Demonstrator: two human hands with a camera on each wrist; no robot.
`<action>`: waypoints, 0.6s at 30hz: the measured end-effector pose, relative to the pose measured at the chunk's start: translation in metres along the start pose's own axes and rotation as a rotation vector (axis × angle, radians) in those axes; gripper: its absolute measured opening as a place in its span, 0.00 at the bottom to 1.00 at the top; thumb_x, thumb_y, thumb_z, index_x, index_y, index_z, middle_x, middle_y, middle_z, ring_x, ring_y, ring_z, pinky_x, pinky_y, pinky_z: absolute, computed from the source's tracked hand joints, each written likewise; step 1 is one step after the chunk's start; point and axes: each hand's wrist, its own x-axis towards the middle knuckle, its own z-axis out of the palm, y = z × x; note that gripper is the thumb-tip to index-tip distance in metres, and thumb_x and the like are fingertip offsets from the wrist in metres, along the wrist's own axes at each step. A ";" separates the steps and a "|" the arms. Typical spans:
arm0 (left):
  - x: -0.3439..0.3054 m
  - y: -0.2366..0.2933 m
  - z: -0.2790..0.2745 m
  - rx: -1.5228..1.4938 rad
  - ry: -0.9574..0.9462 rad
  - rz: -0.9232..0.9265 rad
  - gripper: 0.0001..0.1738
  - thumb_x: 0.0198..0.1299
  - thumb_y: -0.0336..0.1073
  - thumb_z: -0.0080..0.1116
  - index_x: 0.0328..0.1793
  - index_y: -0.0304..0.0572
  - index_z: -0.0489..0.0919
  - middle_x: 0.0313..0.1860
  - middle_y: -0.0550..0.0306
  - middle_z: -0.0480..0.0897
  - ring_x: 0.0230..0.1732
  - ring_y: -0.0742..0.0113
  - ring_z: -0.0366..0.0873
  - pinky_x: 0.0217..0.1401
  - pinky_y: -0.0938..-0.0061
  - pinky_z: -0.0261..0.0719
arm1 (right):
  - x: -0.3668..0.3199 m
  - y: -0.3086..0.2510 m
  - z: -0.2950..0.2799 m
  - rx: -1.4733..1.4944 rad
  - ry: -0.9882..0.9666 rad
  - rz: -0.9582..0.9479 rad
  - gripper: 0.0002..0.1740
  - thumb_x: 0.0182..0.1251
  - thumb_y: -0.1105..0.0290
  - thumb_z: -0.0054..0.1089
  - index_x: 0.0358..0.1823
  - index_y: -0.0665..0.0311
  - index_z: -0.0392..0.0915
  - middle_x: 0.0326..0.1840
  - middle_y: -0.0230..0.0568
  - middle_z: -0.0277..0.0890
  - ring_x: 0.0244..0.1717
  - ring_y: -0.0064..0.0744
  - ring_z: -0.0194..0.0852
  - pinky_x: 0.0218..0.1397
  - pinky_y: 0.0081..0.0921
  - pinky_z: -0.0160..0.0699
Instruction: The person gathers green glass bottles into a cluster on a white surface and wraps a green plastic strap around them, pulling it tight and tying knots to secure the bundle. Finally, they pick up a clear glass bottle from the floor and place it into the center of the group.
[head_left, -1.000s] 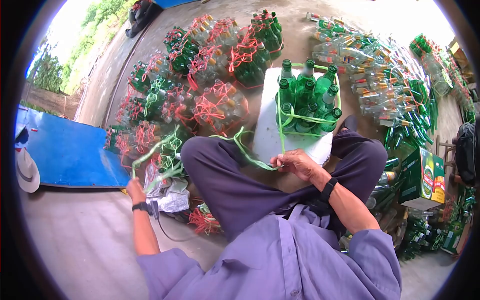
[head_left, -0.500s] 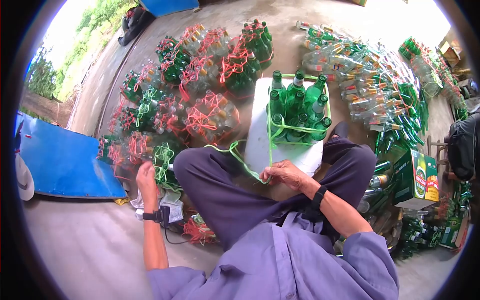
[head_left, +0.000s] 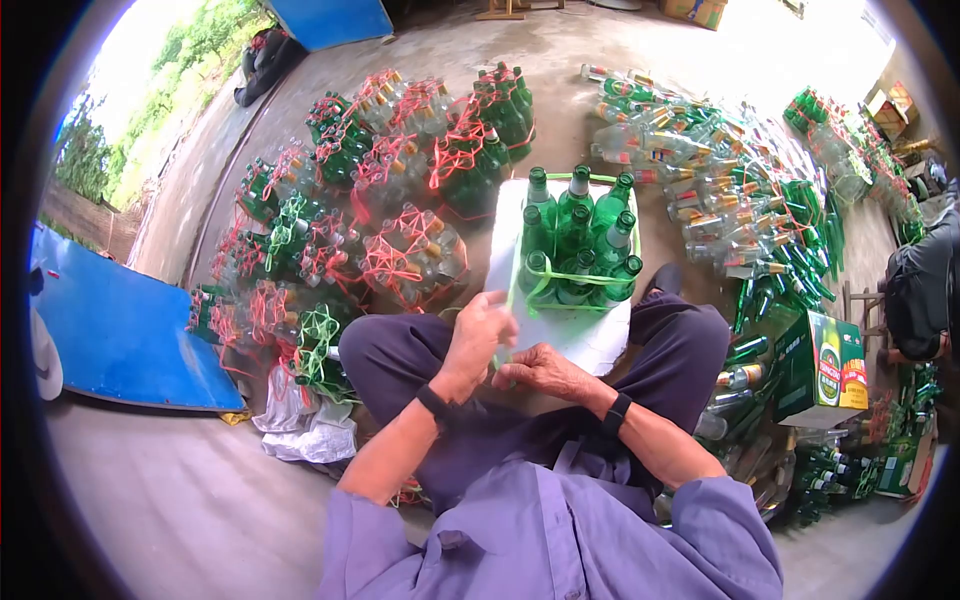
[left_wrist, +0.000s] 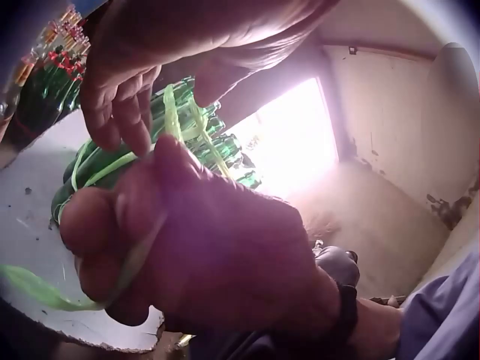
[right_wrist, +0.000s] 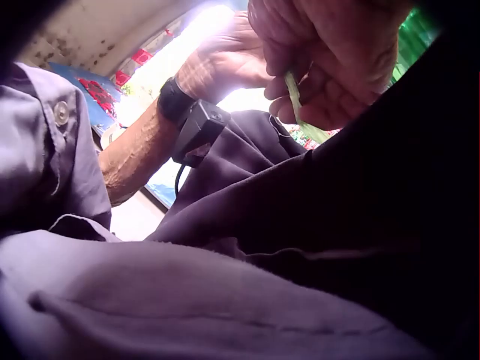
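Several green glass bottles [head_left: 575,238] stand upright in a tight group on a white block [head_left: 590,350], with light-green plastic strap [left_wrist: 171,112] looped round them. My right hand [head_left: 550,373], low in front of the block, pinches the strap between thumb and curled fingers; a tail of it trails below that hand in the left wrist view. Just above and left of it is my left hand [head_left: 480,335]. Its fingers [left_wrist: 129,112] bend loosely, parted from the thumb, and the strap shows behind the gap. In the right wrist view the pinched strap crosses the right fingers.
Bundles of bottles tied with red strap [head_left: 415,255] stand to the left. Many loose bottles [head_left: 700,200] lie stacked at the right, near a green beer carton [head_left: 822,370]. A blue panel [head_left: 120,320] lies at the left. My bent knees flank the block.
My left hand has come from far out at the left to beside my right hand. The right hand keeps its pinch on the strap. The head view has shifted a little.
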 end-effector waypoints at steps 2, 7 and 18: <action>-0.003 -0.003 -0.006 -0.011 0.022 0.023 0.16 0.71 0.35 0.54 0.59 0.30 0.73 0.29 0.60 0.78 0.26 0.77 0.72 0.32 0.80 0.71 | -0.006 -0.011 -0.004 0.001 -0.052 0.079 0.17 0.75 0.60 0.56 0.47 0.67 0.86 0.36 0.33 0.86 0.36 0.23 0.79 0.45 0.25 0.78; -0.029 0.015 -0.009 0.220 0.039 0.034 0.09 0.73 0.33 0.49 0.47 0.36 0.78 0.21 0.66 0.74 0.18 0.83 0.64 0.22 0.84 0.63 | -0.006 -0.037 -0.024 0.006 0.117 0.105 0.22 0.69 0.60 0.58 0.56 0.68 0.84 0.41 0.39 0.86 0.37 0.24 0.80 0.47 0.25 0.79; -0.041 -0.008 0.006 0.643 -0.087 0.163 0.07 0.68 0.31 0.55 0.44 0.33 0.80 0.25 0.55 0.82 0.27 0.69 0.79 0.33 0.73 0.78 | 0.041 -0.047 -0.025 1.051 0.381 -0.010 0.14 0.78 0.67 0.50 0.53 0.73 0.75 0.30 0.26 0.67 0.27 0.17 0.64 0.32 0.20 0.71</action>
